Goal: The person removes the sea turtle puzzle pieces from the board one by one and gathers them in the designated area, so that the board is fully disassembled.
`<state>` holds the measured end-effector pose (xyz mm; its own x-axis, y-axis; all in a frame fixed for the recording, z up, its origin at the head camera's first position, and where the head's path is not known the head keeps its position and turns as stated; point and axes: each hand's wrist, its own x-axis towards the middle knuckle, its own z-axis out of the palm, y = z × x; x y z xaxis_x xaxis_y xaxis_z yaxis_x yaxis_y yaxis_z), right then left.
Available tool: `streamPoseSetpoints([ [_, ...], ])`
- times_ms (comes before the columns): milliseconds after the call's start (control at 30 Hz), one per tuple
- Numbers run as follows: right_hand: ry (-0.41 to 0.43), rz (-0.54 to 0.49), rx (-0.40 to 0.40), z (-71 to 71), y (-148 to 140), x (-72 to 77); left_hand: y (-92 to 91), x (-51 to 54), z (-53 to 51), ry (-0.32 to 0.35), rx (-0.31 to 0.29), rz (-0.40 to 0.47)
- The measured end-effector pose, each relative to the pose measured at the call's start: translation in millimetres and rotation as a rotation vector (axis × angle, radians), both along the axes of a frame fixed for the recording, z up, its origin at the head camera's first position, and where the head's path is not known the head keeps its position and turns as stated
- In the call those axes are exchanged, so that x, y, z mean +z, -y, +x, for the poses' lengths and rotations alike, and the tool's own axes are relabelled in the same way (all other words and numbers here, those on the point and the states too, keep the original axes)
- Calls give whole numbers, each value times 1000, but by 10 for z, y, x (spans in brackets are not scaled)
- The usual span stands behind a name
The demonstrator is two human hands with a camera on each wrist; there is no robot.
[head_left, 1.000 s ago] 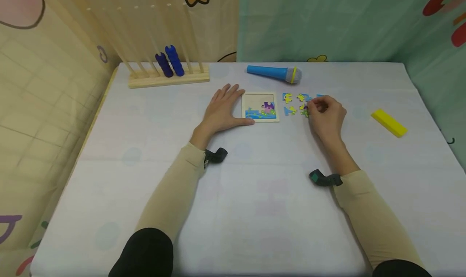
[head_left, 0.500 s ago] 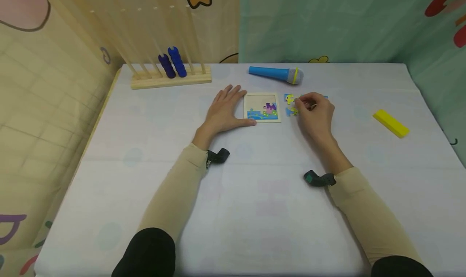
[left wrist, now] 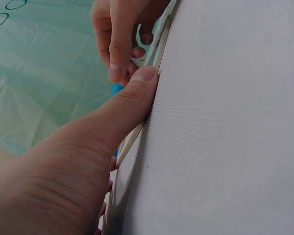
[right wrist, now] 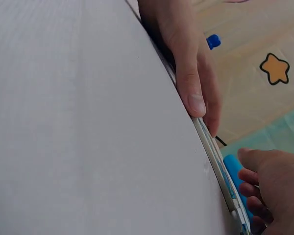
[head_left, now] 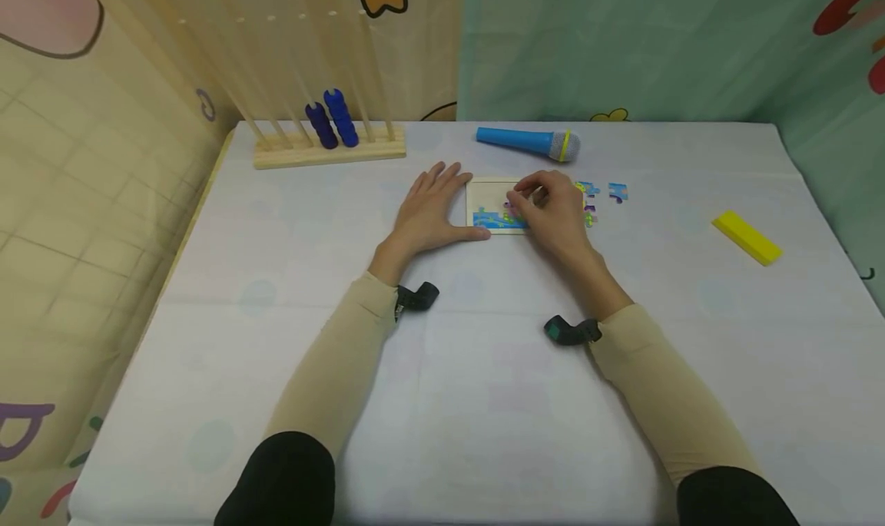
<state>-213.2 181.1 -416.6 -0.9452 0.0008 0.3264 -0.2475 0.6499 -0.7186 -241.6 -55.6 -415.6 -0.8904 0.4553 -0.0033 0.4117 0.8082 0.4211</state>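
Note:
A small square puzzle board (head_left: 489,192) with a pale wooden rim lies on the table in the head view. Blue pieces fill its lower part. My left hand (head_left: 425,213) rests at its left side with fingers spread, the thumb on the near left corner. Over the board's right half, my right hand (head_left: 558,213) has thumb and forefinger pinched together, apparently on a puzzle piece mostly hidden by the fingers. Loose puzzle pieces (head_left: 618,193) lie right of the board, some covered by the right hand. In the left wrist view, the left thumb (left wrist: 132,95) presses the board's edge.
Behind the board lies a blue toy microphone (head_left: 525,141). A wooden peg stand (head_left: 332,154) with dark blue beads on two rods stands at the back left. A yellow block (head_left: 747,237) is on the right. Curtains border the table's back and left.
My right hand has moved left from the loose pieces to above the puzzle board. My left hand has stayed at the board's left side.

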Motion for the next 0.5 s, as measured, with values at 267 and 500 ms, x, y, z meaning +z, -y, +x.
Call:
streamPoseSetpoints([
  [267,36,76,45,-14,16,-49,-4,2,4,2,-5,-8],
  [500,50,117,49,-15,17,-65,-1,-4,-5,-3,-4,-7],
])
